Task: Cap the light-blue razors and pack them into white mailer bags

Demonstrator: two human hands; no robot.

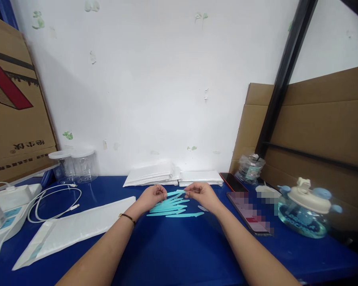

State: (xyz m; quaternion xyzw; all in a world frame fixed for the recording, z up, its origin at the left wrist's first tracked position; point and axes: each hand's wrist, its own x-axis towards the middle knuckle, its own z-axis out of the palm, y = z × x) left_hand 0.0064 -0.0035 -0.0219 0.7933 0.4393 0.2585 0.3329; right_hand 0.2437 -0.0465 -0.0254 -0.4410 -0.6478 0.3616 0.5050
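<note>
Over the blue tabletop, my left hand (151, 196) and my right hand (203, 195) face each other with fingertips pinched. A thin teal strip (179, 192) stretches between them, one end at each hand's fingertips. Just beneath and in front lies a loose fan of several similar teal strips (168, 207), flat on the table and overlapping. One longer strip (185, 215) with a pointed end lies nearest to me. Beside my right hand is a small pale translucent piece (202, 208), whose kind I cannot make out.
A white padded mailer (80, 226) lies left of my forearm, near a white cable (55, 188) and power strip (10, 226). White packets (152, 174) are stacked by the wall. Clear jars (85, 167) stand back left. Right are phones (250, 214) and a water bottle (304, 214).
</note>
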